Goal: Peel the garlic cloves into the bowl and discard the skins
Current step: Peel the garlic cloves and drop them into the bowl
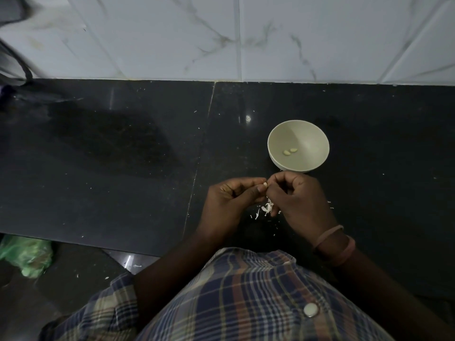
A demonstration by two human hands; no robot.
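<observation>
Two peeled cloves already in the bowl; a third clove in work, so the task only partly done, by judgement. On the floor far left, a green bag. On the dark surface, left hand pinching the clove, right hand with curled fingers picking at its skin. Under the hands, loose skins, not yet discarded. Just behind the hands, the bowl. Nothing in the way. No unpeeled cloves visible elsewhere.
</observation>
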